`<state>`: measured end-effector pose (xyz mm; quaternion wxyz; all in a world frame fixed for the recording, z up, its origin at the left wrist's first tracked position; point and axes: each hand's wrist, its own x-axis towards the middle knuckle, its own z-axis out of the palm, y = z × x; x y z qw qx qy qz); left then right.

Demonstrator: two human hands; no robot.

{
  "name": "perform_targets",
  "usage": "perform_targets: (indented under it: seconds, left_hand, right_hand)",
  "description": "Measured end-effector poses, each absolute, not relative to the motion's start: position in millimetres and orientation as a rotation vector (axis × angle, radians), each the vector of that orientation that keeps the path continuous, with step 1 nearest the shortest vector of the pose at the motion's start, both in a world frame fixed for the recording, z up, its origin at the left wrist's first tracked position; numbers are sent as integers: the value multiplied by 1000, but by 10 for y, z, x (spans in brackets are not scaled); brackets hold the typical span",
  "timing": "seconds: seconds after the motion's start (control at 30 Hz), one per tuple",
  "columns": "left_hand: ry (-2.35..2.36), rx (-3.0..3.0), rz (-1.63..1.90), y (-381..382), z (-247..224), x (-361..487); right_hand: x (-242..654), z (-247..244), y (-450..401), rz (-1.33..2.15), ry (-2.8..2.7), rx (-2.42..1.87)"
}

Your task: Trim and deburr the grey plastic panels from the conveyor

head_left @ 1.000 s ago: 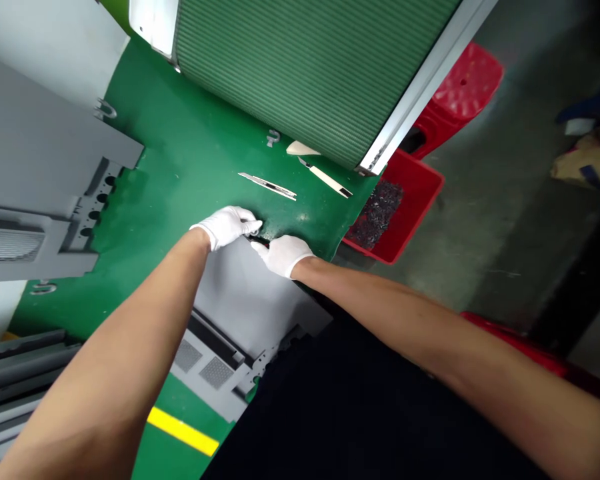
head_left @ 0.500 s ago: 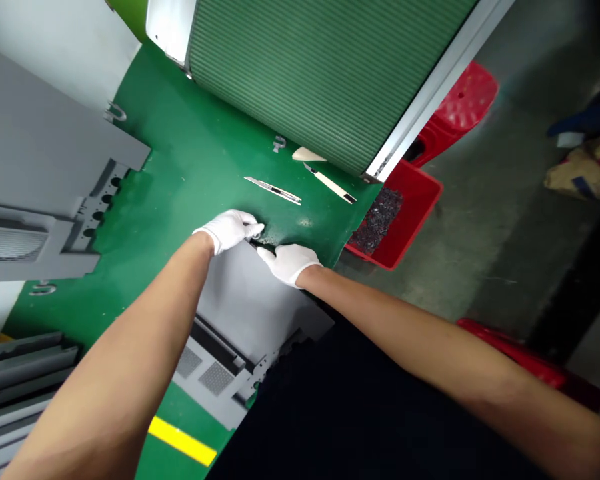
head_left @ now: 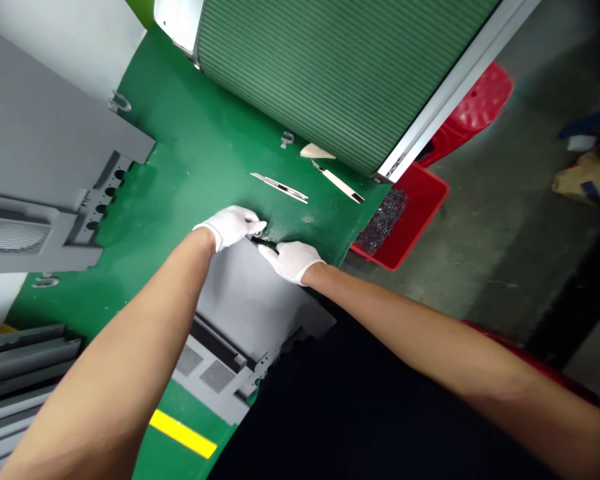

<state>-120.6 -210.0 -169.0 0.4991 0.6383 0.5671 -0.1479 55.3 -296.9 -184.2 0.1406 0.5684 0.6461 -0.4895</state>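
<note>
A grey sheet-metal panel [head_left: 260, 293] with perforated grilles lies on the green work surface close to my body. At its far edge my left hand [head_left: 231, 227], in a white glove, is closed in a pinch. A small metallic bit shows at its fingertips, too small to name. My right hand [head_left: 294, 261], also gloved, grips the same edge just to the right, thumb along it and the other fingers mostly hidden. Beyond the hands lie a slim silver utility knife [head_left: 280, 188] and a cream-handled knife [head_left: 339, 181].
A green ribbed board [head_left: 330, 80] with a metal frame stands at the back. A red bin [head_left: 420, 213] of small dark parts sits to the right, near a red stool [head_left: 485, 100]. Another grey panel [head_left: 45, 127] and stacked panels [head_left: 20, 380] are on the left.
The view has shifted slightly, so the board and knives appear a little further right. Both hands stay at the panel's edge with almost the same hold.
</note>
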Motion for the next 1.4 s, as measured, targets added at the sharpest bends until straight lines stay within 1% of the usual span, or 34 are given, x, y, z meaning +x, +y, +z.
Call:
perform_targets:
  seconds: [0.33,0.53,0.87,1.13,1.4]
  left_hand:
    - [1392,1544,-360,-2105,-1709,-1239]
    - [1404,1557,-378,-2113,-1614,-1184]
    - [1393,1556,-366,-2118,-1535,-1172]
    - [1400,1557,-365,-2114,-1506,-1159]
    - [1431,1529,-362,-2117,-1506,-1148]
  right_hand:
    - [570,-1887,-2968,-1437,1933,1600]
    - [569,-1856,-3007,-1446,1912,1626]
    - [573,-1816,-2997,-1355,1938,1649]
    - [570,-1843,-3024,-1408,1937,1645]
    - [532,-1777,-2973,-1285,2020,1665]
